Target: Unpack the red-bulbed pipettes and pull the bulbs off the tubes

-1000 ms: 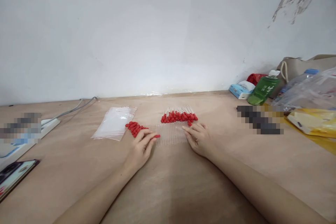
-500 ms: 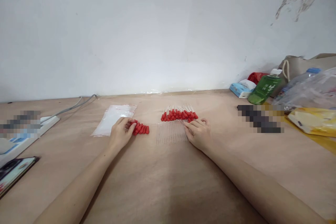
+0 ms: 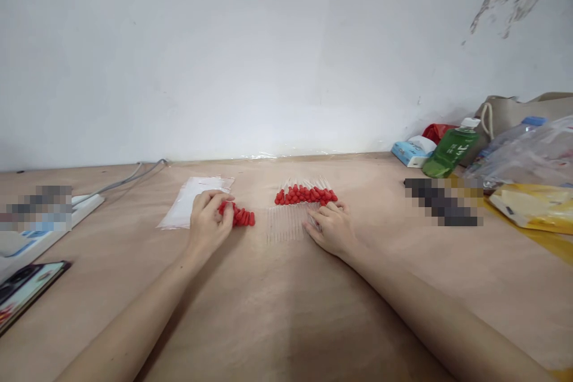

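My left hand (image 3: 208, 222) is at the left end of a small pile of red rubber bulbs (image 3: 244, 217), with thumb and fingers closed around red bulbs there; how many it grips is hidden. My right hand (image 3: 333, 228) rests over the right end of a row of thin clear dropper tubes (image 3: 284, 225), thumb and index finger apart and touching the tubes. Just behind that row lies a heap of droppers with red bulbs (image 3: 304, 194) facing me and clear stems pointing to the wall.
White zip bags (image 3: 181, 209) lie behind my left hand. A power strip (image 3: 85, 209) and phone (image 3: 31, 292) are at left. At right are a tissue pack (image 3: 409, 153), a green bottle (image 3: 452, 149), plastic bags (image 3: 528, 149) and a blurred dark object (image 3: 443, 203).
My right hand has shifted slightly left over the clear tubes, and its thumb and index finger have spread. My left hand has stayed at the red bulbs, its fingers lifting a little.
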`<action>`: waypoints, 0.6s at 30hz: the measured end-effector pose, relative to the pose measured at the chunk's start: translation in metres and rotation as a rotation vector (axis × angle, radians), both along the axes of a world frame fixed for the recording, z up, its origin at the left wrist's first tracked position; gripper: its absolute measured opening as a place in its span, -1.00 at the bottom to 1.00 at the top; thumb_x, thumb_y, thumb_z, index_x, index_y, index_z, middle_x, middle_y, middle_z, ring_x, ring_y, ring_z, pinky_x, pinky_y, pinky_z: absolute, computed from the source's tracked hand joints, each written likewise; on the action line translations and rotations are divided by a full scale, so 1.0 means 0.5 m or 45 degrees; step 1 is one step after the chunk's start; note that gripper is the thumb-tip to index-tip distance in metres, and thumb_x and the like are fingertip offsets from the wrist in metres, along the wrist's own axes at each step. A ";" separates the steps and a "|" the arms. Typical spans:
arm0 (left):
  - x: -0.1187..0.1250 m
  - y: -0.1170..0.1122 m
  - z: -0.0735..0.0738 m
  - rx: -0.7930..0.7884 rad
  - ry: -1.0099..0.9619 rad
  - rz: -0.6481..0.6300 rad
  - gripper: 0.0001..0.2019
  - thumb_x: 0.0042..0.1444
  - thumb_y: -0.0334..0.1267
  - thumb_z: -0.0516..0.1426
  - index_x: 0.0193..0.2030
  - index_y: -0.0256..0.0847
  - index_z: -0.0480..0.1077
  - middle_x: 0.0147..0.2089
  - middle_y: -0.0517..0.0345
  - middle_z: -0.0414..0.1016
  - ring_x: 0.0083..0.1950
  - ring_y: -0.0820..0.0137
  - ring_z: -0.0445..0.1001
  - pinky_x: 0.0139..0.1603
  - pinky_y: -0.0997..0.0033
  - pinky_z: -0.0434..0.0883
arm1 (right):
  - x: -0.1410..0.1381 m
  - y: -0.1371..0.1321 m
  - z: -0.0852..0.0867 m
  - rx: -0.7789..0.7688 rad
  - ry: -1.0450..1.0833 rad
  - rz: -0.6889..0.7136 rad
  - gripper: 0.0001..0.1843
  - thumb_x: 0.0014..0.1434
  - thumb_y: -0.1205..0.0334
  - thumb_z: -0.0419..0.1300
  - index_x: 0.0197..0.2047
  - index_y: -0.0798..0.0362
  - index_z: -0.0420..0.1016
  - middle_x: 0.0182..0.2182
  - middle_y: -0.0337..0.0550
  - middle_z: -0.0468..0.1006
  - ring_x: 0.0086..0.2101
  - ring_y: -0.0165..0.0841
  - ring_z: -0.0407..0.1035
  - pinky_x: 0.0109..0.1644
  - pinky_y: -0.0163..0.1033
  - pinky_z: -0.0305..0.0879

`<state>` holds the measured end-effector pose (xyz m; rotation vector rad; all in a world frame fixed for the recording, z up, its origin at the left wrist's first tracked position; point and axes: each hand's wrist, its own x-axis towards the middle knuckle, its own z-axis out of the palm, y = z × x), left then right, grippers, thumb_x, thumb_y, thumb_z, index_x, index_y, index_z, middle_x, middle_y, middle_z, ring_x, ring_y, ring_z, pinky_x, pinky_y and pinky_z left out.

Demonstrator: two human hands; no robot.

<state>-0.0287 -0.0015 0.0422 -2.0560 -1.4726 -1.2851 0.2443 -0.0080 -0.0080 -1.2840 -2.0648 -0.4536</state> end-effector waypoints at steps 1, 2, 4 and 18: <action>0.015 -0.003 0.005 -0.004 0.038 -0.044 -0.87 0.00 -0.36 0.04 -0.33 -0.18 0.40 -0.26 0.10 0.35 -0.17 0.31 0.33 -0.11 0.30 0.30 | -0.001 0.000 0.001 -0.006 -0.009 -0.004 -0.74 0.10 0.08 0.07 -0.32 0.04 0.50 -0.56 -0.19 0.43 -0.42 -0.36 0.20 -0.14 -0.15 -0.08; 0.032 -0.003 0.008 -0.039 0.089 -0.096 -0.87 0.00 -0.36 0.04 -0.33 -0.18 0.40 -0.25 0.10 0.36 -0.16 0.31 0.33 -0.09 0.29 0.29 | -0.002 -0.001 0.001 -0.010 -0.020 -0.006 -0.72 0.10 0.06 0.07 -0.35 0.05 0.50 -0.56 -0.18 0.43 -0.42 -0.36 0.19 -0.14 -0.15 -0.07; 0.074 0.006 0.014 -0.175 0.224 -0.203 -0.85 0.01 -0.34 0.04 -0.28 -0.17 0.40 -0.23 0.10 0.38 -0.14 0.29 0.33 -0.10 0.27 0.29 | -0.004 -0.001 0.001 -0.017 -0.039 -0.011 -0.68 0.10 0.01 0.06 -0.41 0.07 0.48 -0.55 -0.16 0.42 -0.41 -0.35 0.19 -0.15 -0.15 -0.07; 0.225 0.180 0.007 -0.671 0.207 -0.440 -0.86 -0.03 -0.22 0.11 -0.38 -0.20 0.43 -0.37 0.10 0.47 -0.32 0.34 0.42 -0.25 0.37 0.33 | -0.002 0.000 -0.004 -0.028 0.025 -0.045 -0.65 0.12 -0.02 0.04 -0.43 0.06 0.47 -0.55 -0.16 0.41 -0.40 -0.36 0.20 -0.11 -0.15 -0.08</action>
